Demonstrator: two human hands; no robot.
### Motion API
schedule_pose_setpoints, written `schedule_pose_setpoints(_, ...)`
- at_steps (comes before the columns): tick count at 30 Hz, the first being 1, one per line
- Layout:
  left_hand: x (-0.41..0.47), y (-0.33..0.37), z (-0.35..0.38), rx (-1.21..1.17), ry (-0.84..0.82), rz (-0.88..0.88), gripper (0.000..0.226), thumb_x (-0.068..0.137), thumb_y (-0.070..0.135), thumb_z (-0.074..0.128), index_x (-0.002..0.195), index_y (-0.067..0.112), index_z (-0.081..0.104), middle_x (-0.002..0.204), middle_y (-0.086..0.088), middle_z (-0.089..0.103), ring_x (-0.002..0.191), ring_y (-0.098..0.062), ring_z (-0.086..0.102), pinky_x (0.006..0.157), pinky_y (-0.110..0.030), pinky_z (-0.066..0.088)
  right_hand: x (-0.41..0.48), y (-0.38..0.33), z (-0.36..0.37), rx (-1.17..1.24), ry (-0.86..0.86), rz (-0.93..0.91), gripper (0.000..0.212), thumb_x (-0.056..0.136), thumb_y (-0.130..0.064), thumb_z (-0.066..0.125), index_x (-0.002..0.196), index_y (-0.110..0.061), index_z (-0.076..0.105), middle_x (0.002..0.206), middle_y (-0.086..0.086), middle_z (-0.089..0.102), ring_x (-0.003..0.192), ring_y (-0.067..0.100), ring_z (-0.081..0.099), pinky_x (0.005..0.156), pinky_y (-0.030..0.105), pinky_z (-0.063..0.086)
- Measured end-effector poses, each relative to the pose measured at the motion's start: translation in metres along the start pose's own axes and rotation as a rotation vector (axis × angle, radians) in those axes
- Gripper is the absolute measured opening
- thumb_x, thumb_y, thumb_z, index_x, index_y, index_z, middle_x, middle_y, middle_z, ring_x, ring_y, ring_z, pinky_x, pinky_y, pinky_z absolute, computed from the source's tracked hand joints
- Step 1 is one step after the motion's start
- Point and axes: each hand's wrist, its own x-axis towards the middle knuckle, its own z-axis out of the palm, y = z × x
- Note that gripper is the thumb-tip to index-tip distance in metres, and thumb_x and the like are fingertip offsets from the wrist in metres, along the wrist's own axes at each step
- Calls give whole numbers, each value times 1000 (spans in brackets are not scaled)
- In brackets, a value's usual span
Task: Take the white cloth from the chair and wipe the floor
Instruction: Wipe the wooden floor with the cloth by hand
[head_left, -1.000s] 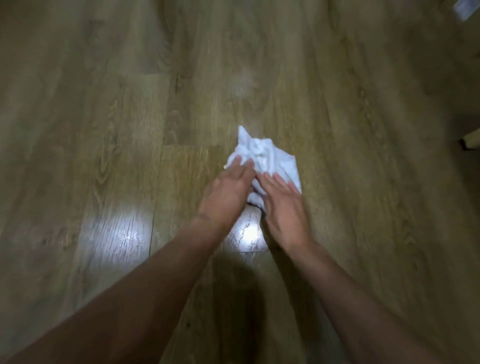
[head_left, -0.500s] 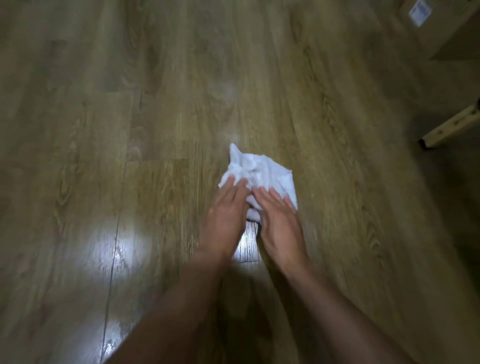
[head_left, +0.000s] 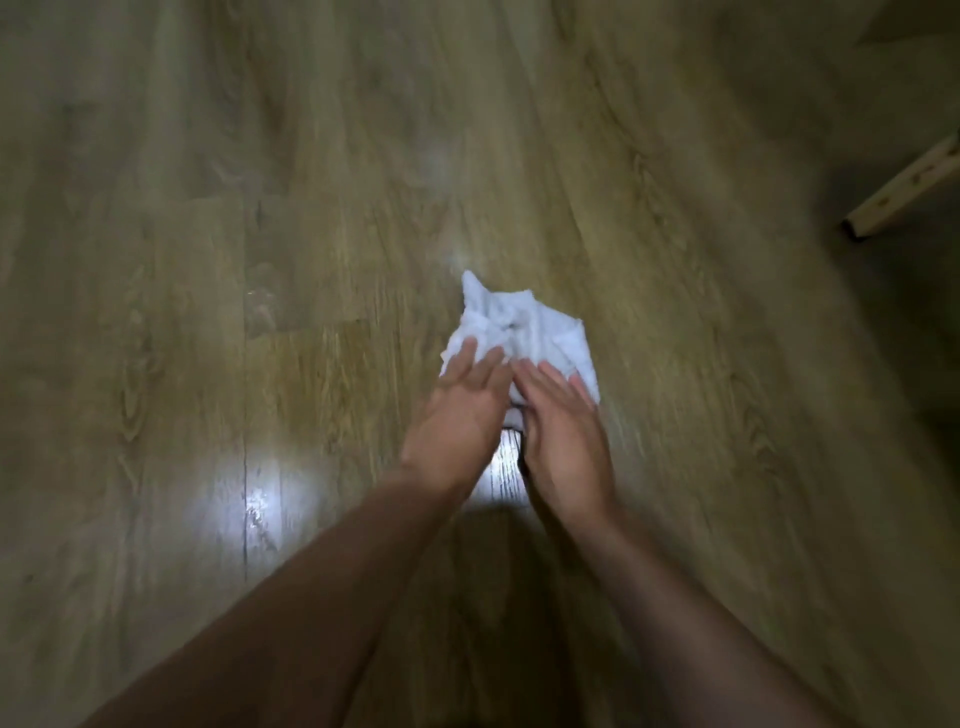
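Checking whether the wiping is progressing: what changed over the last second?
The left hand and right hand pushed the white cloth slightly rightward across the floor, away from a plank seam. Nothing grasped or released; both hands stay flat on the cloth's near edge, side by side.

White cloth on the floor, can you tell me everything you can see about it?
The crumpled white fabric cloth looks soft and is bunched into wrinkly folds, with one pointed corner at its far end. It lies on the brown wood-grain plank floor, near the middle of the view. The left hand and right hand press flat on its near edge, side by side with fingers straight, covering part of it. The picture is a bit blurry, so finer detail cannot be told.
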Motion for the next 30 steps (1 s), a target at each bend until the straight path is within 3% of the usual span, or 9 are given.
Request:
schedule_pose_setpoints(2, -1, 6, 4, 9, -19, 55, 50, 98, 12, 40, 147, 13, 29, 156, -3, 26, 148, -23, 11, 112, -33, 25, -10, 14, -6, -25, -33, -20, 48, 94, -7, 40, 141, -15, 44, 145, -2, 48, 140, 16, 36, 119, 35, 18)
schedule_pose_setpoints(7, 63, 0, -17, -135, 38, -162, 32, 96, 20, 48, 127, 11, 49, 129, -12, 50, 115, -30, 54, 89, -39, 45, 71, 20, -24, -49, -121, -6, 52, 93, -4, 39, 143, -19, 42, 147, 0, 45, 142, 21, 33, 117, 33, 16)
schedule_pose_setpoints(10, 81, 11, -23, 70, 2, -177, 32, 98, 14, 41, 128, 8, 48, 129, -11, 53, 126, -31, 43, 94, -41, 41, 86, 17, -23, -26, -109, 25, 53, 94, -4, 37, 143, -22, 41, 149, -3, 42, 143, 17, 29, 118, 31, 13)
schedule_pose_setpoints(16, 17, 29, 3, 179, -73, 134, 54, 98, 14, 32, 150, 14, 17, 159, -1, 17, 148, -30, 7, 114, -38, 24, -12, 33, -26, -60, -14, 38, 47, 95, -6, 41, 142, -12, 42, 147, 1, 46, 142, 15, 31, 120, 38, 17)
schedule_pose_setpoints(20, 47, 35, 4, 66, 48, 52, 42, 96, 18, 46, 138, 18, 42, 144, -1, 43, 137, -26, 37, 90, -40, 49, 21, 50, -43, -65, -63, 49, 48, 95, -7, 37, 143, -14, 42, 146, 1, 47, 142, 20, 33, 118, 36, 20)
schedule_pose_setpoints(22, 82, 34, -7, -22, 63, -58, 30, 94, 17, 53, 124, 17, 53, 127, -6, 54, 124, -26, 49, 81, -39, 50, 64, 55, -52, -87, -82, 46, 51, 94, -6, 38, 143, -20, 42, 144, 0, 49, 141, 20, 35, 117, 36, 23)
schedule_pose_setpoints(26, 105, 47, -13, -196, 24, -137, 29, 96, 9, 43, 121, 8, 57, 129, -18, 53, 120, -37, 48, 93, -43, 42, 85, 62, -60, -65, -101, 44, 51, 93, -5, 39, 141, -20, 44, 139, 0, 54, 138, 19, 38, 115, 39, 28)
schedule_pose_setpoints(28, 80, 52, -5, -77, 14, -21, 41, 96, 13, 41, 137, 16, 44, 144, -9, 41, 132, -33, 40, 94, -43, 44, 51, 67, -58, -47, -60, 72, 47, 97, -7, 40, 142, -18, 43, 145, -2, 48, 142, 17, 32, 119, 36, 22)
schedule_pose_setpoints(30, 49, 57, 7, 70, 43, 184, 45, 92, 15, 38, 135, 22, 50, 141, 3, 49, 134, -24, 44, 92, -35, 49, 5, 71, -53, -56, 8, 103, 46, 97, -7, 41, 141, -16, 44, 145, -2, 47, 141, 16, 33, 119, 34, 19)
